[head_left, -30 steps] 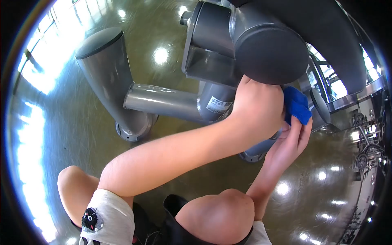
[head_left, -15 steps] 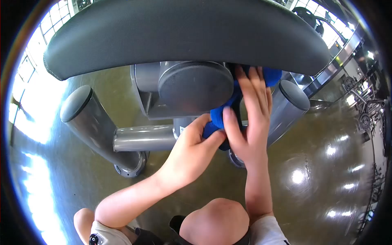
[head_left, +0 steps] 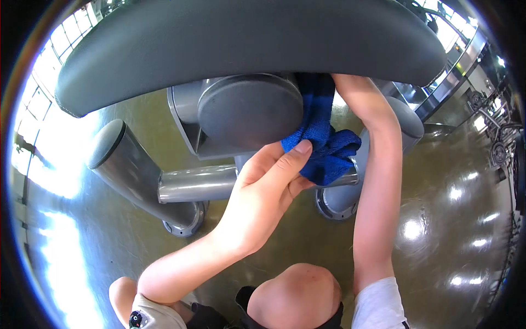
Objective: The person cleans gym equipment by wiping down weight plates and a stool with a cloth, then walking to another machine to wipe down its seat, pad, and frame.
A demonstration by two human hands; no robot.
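A blue cloth (head_left: pixel 323 143) hangs down beside the round grey end cap (head_left: pixel 249 112) of a gym machine's frame. My left hand (head_left: pixel 268 178) pinches the cloth's lower part between thumb and fingers, just below the cap. The cloth's upper part runs up behind the dark padded cushion (head_left: pixel 252 46). My right hand (head_left: pixel 350 82) reaches up behind the cushion's lower edge, to the right of the cloth. Only its wrist side shows; the fingers are hidden, so what they hold cannot be seen.
Two thick grey posts, left (head_left: pixel 129 170) and right (head_left: pixel 402 123), stand on bolted round feet. A horizontal grey tube (head_left: pixel 197 183) joins them. My bent knee (head_left: pixel 293 299) is close below. More gym equipment (head_left: pixel 498 148) stands at the far right on the shiny floor.
My right hand has gone from the cloth's front up behind the cushion, its forearm now further right. The cloth hangs more loosely, while my left hand keeps its pinch.
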